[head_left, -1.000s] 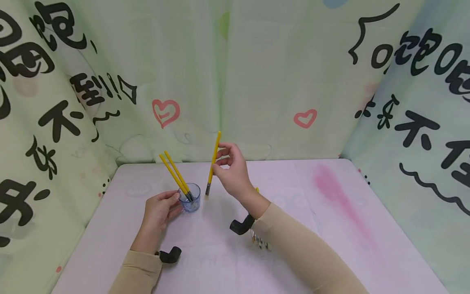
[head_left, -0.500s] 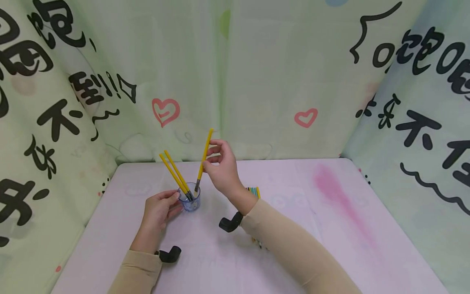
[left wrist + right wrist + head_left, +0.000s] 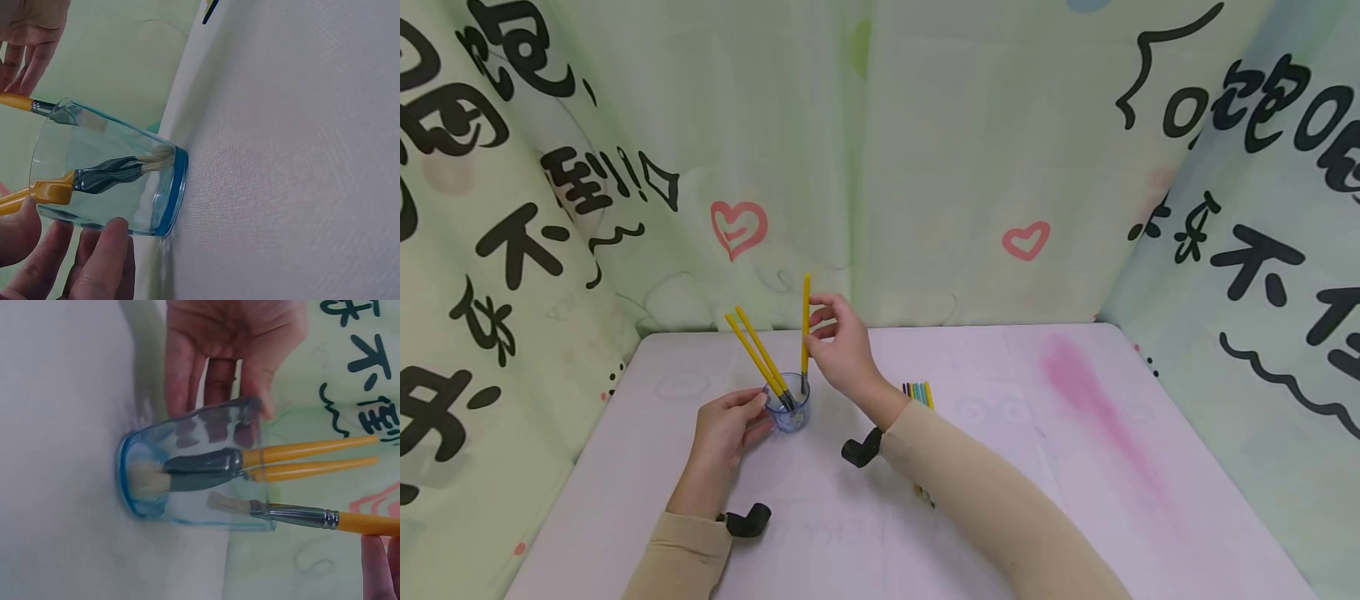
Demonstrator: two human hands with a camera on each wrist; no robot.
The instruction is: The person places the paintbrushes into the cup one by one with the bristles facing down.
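Observation:
My left hand (image 3: 726, 429) grips the side of a clear, blue-tinted cup (image 3: 793, 423) that stands on the table. In the left wrist view its thumb lies near the rim and its fingers lie along the wall. Two yellow-handled paintbrushes (image 3: 312, 451) lean in the cup, bristles down at its bottom. With thumb and fingers, my right hand (image 3: 846, 350) pinches a third yellow paintbrush (image 3: 806, 321) by the handle, nearly upright. The right wrist view has this brush's pale bristles (image 3: 230, 504) just inside the rim, above the bottom.
A row of thin sticks with coloured ends (image 3: 919, 393) lies on the pale pink table (image 3: 1000, 500), partly hidden under my right forearm. Curtains (image 3: 925, 167) with black lettering and red hearts surround the table at the back and both sides.
My right hand has moved left with the paintbrush, from beside the cup to above it. The brush tip has gone in over the rim and the handle has become more upright. The left hand stays put.

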